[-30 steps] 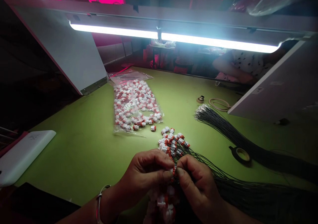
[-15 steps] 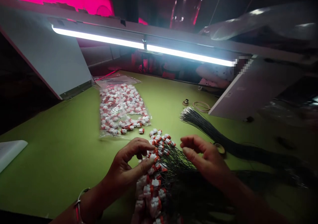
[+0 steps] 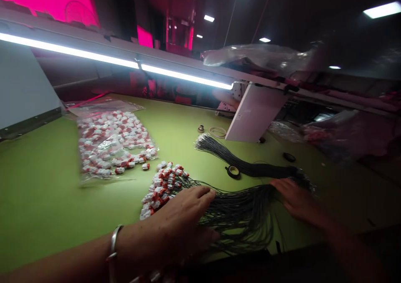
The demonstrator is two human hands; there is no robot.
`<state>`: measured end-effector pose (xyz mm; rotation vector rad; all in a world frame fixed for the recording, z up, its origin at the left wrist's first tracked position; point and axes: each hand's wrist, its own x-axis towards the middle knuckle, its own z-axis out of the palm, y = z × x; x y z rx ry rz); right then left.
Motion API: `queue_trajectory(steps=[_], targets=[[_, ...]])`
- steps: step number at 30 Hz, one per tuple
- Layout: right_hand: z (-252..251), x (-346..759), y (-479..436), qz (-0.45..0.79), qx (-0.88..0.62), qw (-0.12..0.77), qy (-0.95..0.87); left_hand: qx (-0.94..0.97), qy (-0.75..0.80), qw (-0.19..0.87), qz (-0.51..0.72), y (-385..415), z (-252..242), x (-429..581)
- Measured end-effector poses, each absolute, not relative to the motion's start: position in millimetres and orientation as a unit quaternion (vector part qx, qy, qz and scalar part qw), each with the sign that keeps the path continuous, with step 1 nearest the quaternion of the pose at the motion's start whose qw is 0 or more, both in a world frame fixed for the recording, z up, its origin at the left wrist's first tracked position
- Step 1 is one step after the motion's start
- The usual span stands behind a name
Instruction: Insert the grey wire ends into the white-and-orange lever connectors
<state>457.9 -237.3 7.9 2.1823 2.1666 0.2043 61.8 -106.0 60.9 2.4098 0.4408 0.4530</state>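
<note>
A bundle of thin black wires (image 3: 241, 207) lies across the table in front of me, with white and orange connectors (image 3: 159, 187) at its left end. My left hand (image 3: 178, 220) is over the wires just right of the connectors, its fingers and thumb apart; it hides some of the wires and connectors. Farther right, my right hand (image 3: 294, 197) reaches to the right end of this bundle with its fingers stretched out. Its thumb is hidden and the hand is slightly blurred. Beyond lies a second black wire bundle (image 3: 250, 164) with bare silvery tips.
A clear bag (image 3: 115, 141) of white and orange connectors lies at the left, with one loose connector (image 3: 145, 166) beside it. A black tape roll (image 3: 233, 172), a small metal piece (image 3: 201, 128) and a tan ring (image 3: 217, 132) lie near the second bundle. A white panel (image 3: 253, 113) stands behind.
The view has swung to the right. My left hand has moved from the connectors onto the wires, and my right hand has moved right along the bundle to its other end.
</note>
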Motion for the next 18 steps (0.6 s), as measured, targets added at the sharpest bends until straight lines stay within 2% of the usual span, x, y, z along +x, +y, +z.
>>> queue_trajectory(steps=[5,9,13,18], targets=[[-0.2,462.2,-226.3,0.082,0.692,0.058,0.715,0.925,0.157,0.334,0.092,-95.8,59.6,102.2],[18.1,461.6,-209.5,0.090,0.677,0.069,0.727,0.928,0.178,0.319,0.070,-90.8,58.3,118.7],[70.3,465.3,-207.1,0.105,0.658,0.054,0.743,0.924,0.186,0.330,0.048,-85.2,70.7,123.5],[174.7,442.7,-205.9,0.142,0.642,0.037,0.752,0.895,0.184,0.403,0.042,-78.7,104.9,139.5]])
